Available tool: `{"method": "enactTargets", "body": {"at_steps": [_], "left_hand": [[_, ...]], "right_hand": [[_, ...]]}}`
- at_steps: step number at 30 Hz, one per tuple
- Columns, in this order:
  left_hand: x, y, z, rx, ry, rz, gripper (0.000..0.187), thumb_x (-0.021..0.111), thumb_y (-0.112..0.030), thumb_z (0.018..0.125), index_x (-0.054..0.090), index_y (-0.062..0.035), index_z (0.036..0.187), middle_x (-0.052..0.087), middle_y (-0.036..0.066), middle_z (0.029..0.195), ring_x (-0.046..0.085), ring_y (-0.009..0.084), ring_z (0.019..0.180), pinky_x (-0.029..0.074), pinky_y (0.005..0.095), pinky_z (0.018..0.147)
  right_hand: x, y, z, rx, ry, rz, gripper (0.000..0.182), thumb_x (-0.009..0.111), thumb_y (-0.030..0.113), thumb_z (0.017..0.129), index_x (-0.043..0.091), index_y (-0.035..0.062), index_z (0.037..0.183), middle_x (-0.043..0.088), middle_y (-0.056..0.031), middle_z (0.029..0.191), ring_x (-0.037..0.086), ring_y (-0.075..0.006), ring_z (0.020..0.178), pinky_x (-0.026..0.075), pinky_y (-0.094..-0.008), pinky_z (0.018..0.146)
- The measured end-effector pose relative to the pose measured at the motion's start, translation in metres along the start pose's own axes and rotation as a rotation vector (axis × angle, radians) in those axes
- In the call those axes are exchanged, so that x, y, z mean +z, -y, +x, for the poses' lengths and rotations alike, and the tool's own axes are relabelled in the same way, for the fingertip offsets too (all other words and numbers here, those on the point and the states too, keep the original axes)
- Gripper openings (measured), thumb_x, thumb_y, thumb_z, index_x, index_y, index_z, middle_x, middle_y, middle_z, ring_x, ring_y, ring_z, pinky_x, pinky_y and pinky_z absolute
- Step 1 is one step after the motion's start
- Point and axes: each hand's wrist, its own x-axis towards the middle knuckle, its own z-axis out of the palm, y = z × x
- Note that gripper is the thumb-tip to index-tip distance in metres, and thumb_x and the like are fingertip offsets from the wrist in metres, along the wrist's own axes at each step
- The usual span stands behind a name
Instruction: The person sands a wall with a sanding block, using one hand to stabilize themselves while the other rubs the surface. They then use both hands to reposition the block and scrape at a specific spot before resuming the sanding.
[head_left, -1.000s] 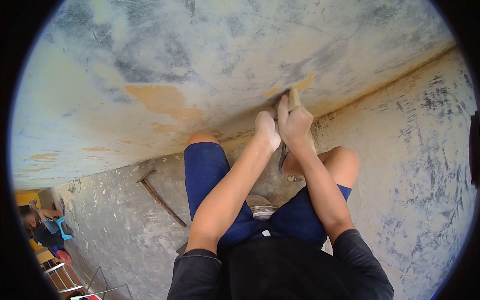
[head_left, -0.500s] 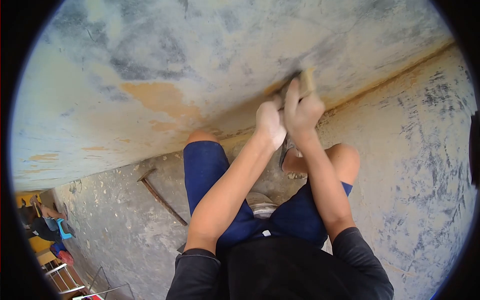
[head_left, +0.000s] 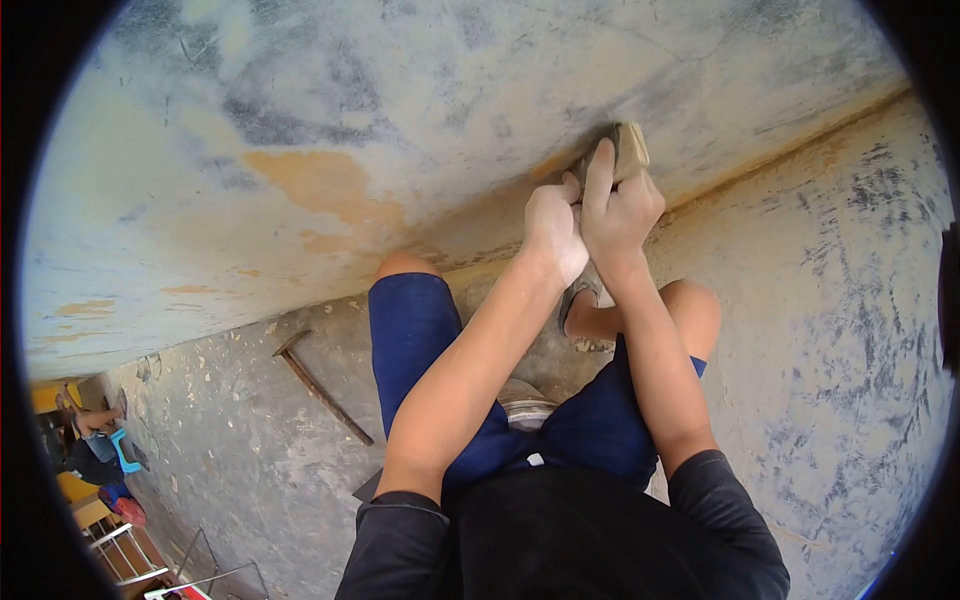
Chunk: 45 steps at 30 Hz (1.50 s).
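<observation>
Both my hands are close together at the lower part of a mottled grey wall (head_left: 440,110) with orange-tan patches. A pale, dusty block-shaped tool (head_left: 631,150) rests against the wall. My right hand (head_left: 622,210) is wrapped round it, with one finger stretched along its side. Beside it, my left hand (head_left: 555,220) is closed at the tool's left end, its thumb near the dark edge. What the left fingers grip underneath is partly hidden. Pale dust coats both hands.
A hammer-like tool with a wooden handle (head_left: 325,390) lies on the grey floor (head_left: 240,410) at left. A round container (head_left: 525,405) stands between my legs. Another person (head_left: 95,450) is at the far left, near a blue stool (head_left: 124,452) and a white metal rack (head_left: 125,555).
Both hands and the tool have shifted slightly to the right and up along the wall. The tool now shows more sharply.
</observation>
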Motion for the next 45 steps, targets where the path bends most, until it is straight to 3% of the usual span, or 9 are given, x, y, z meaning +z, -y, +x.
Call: {"method": "enactTargets", "body": {"at_steps": [4,11,13,17,27,30,36,43,45], "left_hand": [[-0.025,0.006,0.01,-0.046,-0.106,-0.02,0.032,0.035,-0.008,0.101,0.05,0.003,0.127,0.058,0.016,0.124,0.059,0.0252,0.113,0.046,0.0394,0.102],[0.015,-0.012,-0.008,0.023,-0.004,0.113,0.031,0.041,-0.006,0.1,0.05,0.008,0.126,0.059,0.018,0.12,0.06,0.0245,0.11,0.05,0.0376,0.097],[0.014,-0.011,-0.008,-0.027,0.062,0.126,0.031,0.041,-0.007,0.1,0.05,0.0081,0.126,0.059,0.017,0.12,0.06,0.0246,0.11,0.05,0.0373,0.098],[-0.027,0.004,0.009,-0.053,-0.105,0.03,0.037,0.033,-0.011,0.102,0.049,0.0037,0.132,0.056,0.017,0.131,0.058,0.0247,0.117,0.045,0.0392,0.105],[0.009,-0.006,-0.005,0.055,-0.003,0.148,0.035,0.034,-0.013,0.101,0.052,0.0024,0.125,0.061,0.017,0.121,0.061,0.0253,0.11,0.049,0.0407,0.099],[-0.017,-0.003,0.004,-0.094,-0.24,0.06,0.036,0.031,-0.016,0.102,0.053,0.0021,0.124,0.061,0.017,0.12,0.061,0.0269,0.112,0.048,0.0415,0.1],[0.019,-0.013,-0.012,-0.012,0.068,0.111,0.027,0.035,-0.007,0.103,0.05,0.0055,0.122,0.056,0.016,0.121,0.058,0.0247,0.111,0.047,0.0388,0.102],[-0.027,-0.002,0.007,-0.092,-0.092,0.059,0.031,0.037,-0.013,0.101,0.052,0.0022,0.123,0.06,0.017,0.121,0.06,0.0255,0.111,0.047,0.041,0.1],[-0.018,-0.001,0.006,-0.109,-0.077,0.004,0.032,0.035,-0.013,0.1,0.052,0.0018,0.123,0.06,0.016,0.121,0.06,0.0248,0.11,0.048,0.0412,0.098]], "right_hand": [[0.012,-0.025,-0.048,0.033,0.24,-0.046,0.018,0.067,0.017,0.09,0.067,-0.0002,0.085,0.063,-0.0174,0.065,0.063,-0.035,0.054,0.049,-0.0397,0.051],[-0.005,0.006,0.002,0.136,-0.006,0.084,0.019,0.066,0.017,0.092,0.066,-0.0007,0.084,0.062,-0.016,0.064,0.061,-0.033,0.051,0.048,-0.0386,0.048],[-0.002,0.008,0.007,-0.007,-0.051,0.037,0.02,0.065,0.017,0.092,0.065,-0.0006,0.083,0.061,-0.0152,0.062,0.06,-0.0323,0.05,0.048,-0.0385,0.048],[0.016,-0.03,-0.056,0.035,0.194,-0.073,0.021,0.066,0.019,0.091,0.065,-0.0006,0.082,0.061,-0.0176,0.063,0.06,-0.0342,0.051,0.047,-0.04,0.048],[0.004,-0.007,-0.015,0.058,0.041,-0.034,0.024,0.066,0.018,0.092,0.064,0.0005,0.076,0.06,-0.0167,0.058,0.059,-0.035,0.048,0.046,-0.0398,0.048],[0.012,-0.019,-0.044,0.067,0.16,-0.068,0.026,0.065,0.019,0.092,0.064,0.0001,0.075,0.06,-0.0167,0.059,0.059,-0.0344,0.048,0.047,-0.0389,0.048],[-0.008,0.005,0.009,0.039,0.005,-0.011,0.027,0.064,0.02,0.094,0.065,-0.0018,0.079,0.06,-0.0166,0.059,0.059,-0.0331,0.048,0.046,-0.0393,0.047],[0.011,-0.021,-0.041,0.061,0.208,-0.065,0.02,0.066,0.018,0.091,0.066,0.0009,0.08,0.06,-0.0164,0.06,0.059,-0.0335,0.049,0.046,-0.0389,0.048],[0.005,-0.007,-0.02,0.083,0.116,0.001,0.022,0.065,0.019,0.093,0.066,0.0006,0.08,0.061,-0.0154,0.06,0.06,-0.0309,0.049,0.046,-0.0379,0.048]]}}
